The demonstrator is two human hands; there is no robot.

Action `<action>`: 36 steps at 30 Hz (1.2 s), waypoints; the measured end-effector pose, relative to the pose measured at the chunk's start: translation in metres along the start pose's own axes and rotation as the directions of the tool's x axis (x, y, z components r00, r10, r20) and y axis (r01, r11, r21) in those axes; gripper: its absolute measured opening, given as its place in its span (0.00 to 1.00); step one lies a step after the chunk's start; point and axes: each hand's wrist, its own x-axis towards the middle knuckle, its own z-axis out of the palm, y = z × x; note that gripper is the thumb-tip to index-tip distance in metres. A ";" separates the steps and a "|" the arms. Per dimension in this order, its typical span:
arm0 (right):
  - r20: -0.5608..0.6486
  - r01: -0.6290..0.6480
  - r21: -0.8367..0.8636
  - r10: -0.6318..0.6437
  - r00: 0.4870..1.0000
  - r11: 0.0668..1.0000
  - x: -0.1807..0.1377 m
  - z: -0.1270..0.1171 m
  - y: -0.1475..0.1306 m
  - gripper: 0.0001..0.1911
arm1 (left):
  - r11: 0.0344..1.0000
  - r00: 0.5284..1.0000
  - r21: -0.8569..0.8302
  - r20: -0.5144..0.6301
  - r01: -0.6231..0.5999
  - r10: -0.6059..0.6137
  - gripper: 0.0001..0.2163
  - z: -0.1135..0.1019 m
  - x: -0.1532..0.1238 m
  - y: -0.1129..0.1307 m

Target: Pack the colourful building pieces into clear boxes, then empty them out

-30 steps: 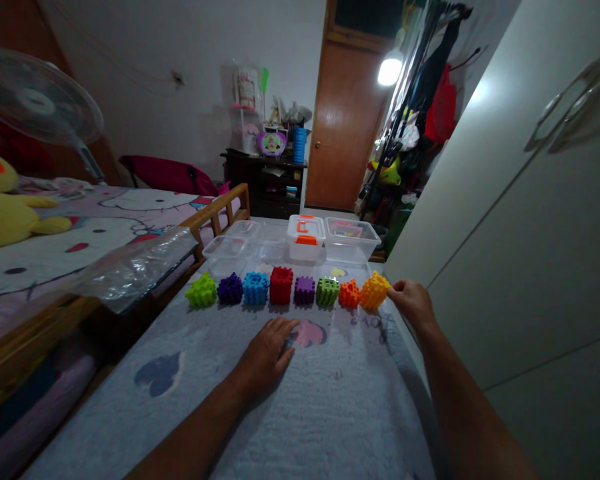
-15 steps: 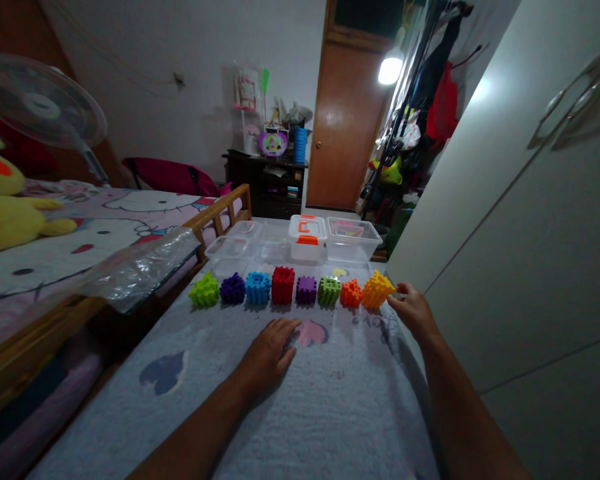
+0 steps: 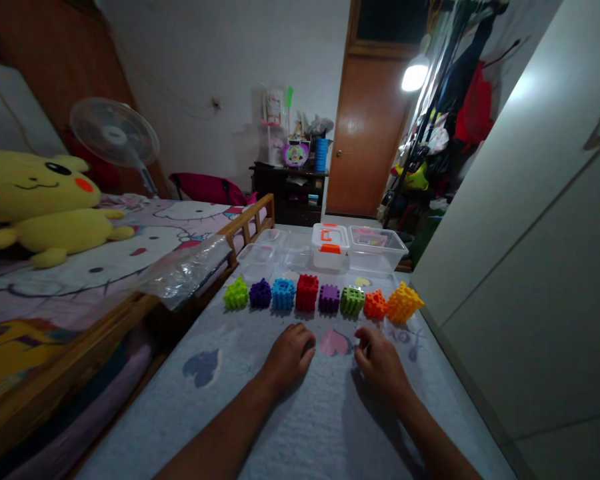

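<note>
In front of both hands stands a row of coloured toy blocks with toothed edges. From left to right they are lime green [image 3: 237, 294], dark purple [image 3: 260, 293], light blue [image 3: 283, 295], tall red [image 3: 307, 294], violet [image 3: 329, 299], olive green [image 3: 353, 301], orange [image 3: 375, 305] and yellow [image 3: 404, 303]. My left hand [image 3: 291, 353] rests on the cloth below the blue and red blocks, fingers loosely bent, thumb apart, holding nothing. Above the cloth, nearer the olive and orange blocks, is my right hand [image 3: 377, 357], empty, with curved fingers apart from the thumb.
Behind the row stand clear plastic containers [image 3: 377, 250] and a lidded box with orange clips [image 3: 331, 248]. A bed with a wooden rail [image 3: 253, 223] and a yellow plush toy [image 3: 65, 227] is at left. A white cabinet [image 3: 540, 220] borders the right side.
My right hand has left the yellow block and moved inward, toward my left hand. My left hand's fingers are more curled. The camera view has turned left, so the scene sits farther right.
</note>
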 end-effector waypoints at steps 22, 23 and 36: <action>0.034 0.137 -0.195 -0.133 0.991 0.971 -0.004 0.026 0.007 0.09 | 0.986 0.963 -0.129 -0.236 0.102 -0.130 0.06 -0.034 0.008 0.005; 0.034 0.139 -0.190 -0.135 0.990 0.972 -0.004 0.027 0.007 0.09 | 0.988 0.947 -0.107 -0.288 0.115 -0.141 0.06 -0.048 0.012 0.004; 0.018 0.133 -0.202 -0.132 0.991 0.970 -0.005 0.028 0.007 0.09 | 0.813 0.947 0.488 -0.207 0.317 -0.245 0.20 -0.146 0.108 -0.091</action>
